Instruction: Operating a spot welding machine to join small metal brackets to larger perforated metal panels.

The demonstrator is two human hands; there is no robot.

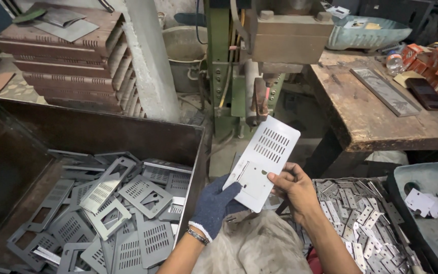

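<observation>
Slotted metal plate (263,161): held tilted before the green press (239,76), between bin (6,152) of grey plates and tray (366,223) of small brackets. Left hand (216,203), gloved, fingers closed on lower edge; right hand (292,187), bare, fingers pinching right edge.

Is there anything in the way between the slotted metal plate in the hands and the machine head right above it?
Nothing visible. Both hands, the gloved left hand and bare right hand, hold the slotted plate by its lower end. Its top edge sits just below the machine head, with only open space between them.
</observation>
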